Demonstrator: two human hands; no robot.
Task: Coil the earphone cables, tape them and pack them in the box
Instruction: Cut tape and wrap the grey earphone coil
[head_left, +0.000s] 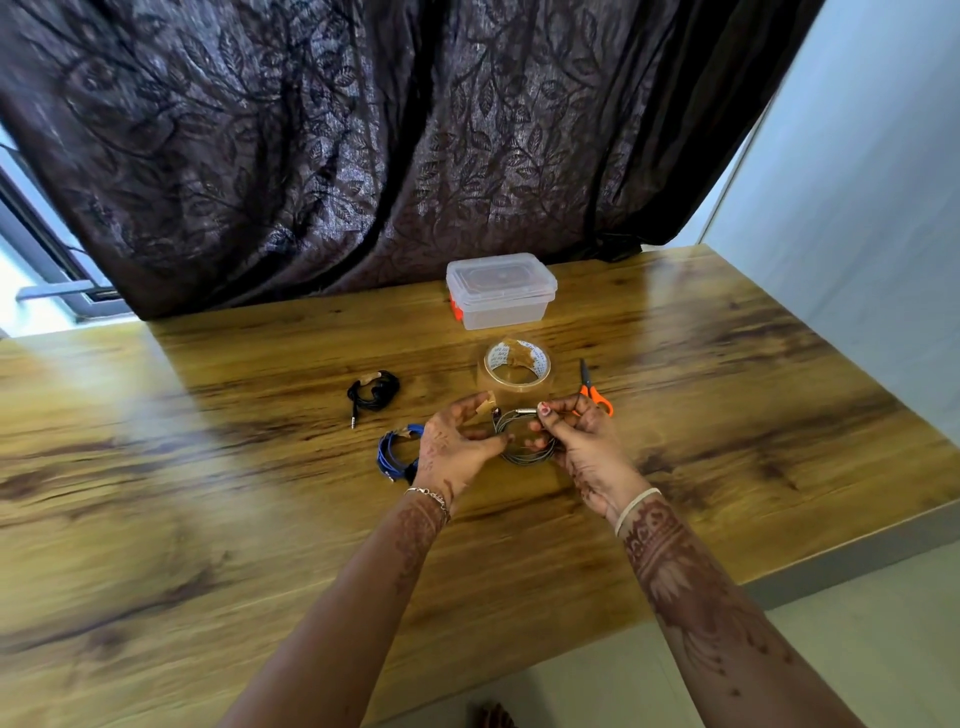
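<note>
The dark leaf-patterned curtain (363, 130) filled the whole top of the frame, and under it the wooden table (208, 519) ran from the left edge down towards the lower right. Up in the centre, close to the curtain's hem, sat the clear plastic box (501, 291), lid on, with an orange latch showing at its left end. Just below it in the picture stood the roll of tape (514, 371), its loose end folded back over the top rim. Below that came my hands, both at work in the middle of the frame! My right hand (582, 441) had its fingers curled round the right side of the grey cable coil (519, 457), thumb pressed down beside the metal plug (524, 414) at the top of the loop. My left hand (452, 441) sat at the coil's left side, lower fingertips touching the loops, thumb and forefinger pinching a strip of tape (485, 405) up near the plug. The blue coil (395, 449) lay on the table just left of my left hand, partly hidden behind it. The black coil (374, 392) lay above and left of that, its plug trailing down. The orange scissors (592, 389) lay right of the tape roll, handles just behind my right hand.
</note>
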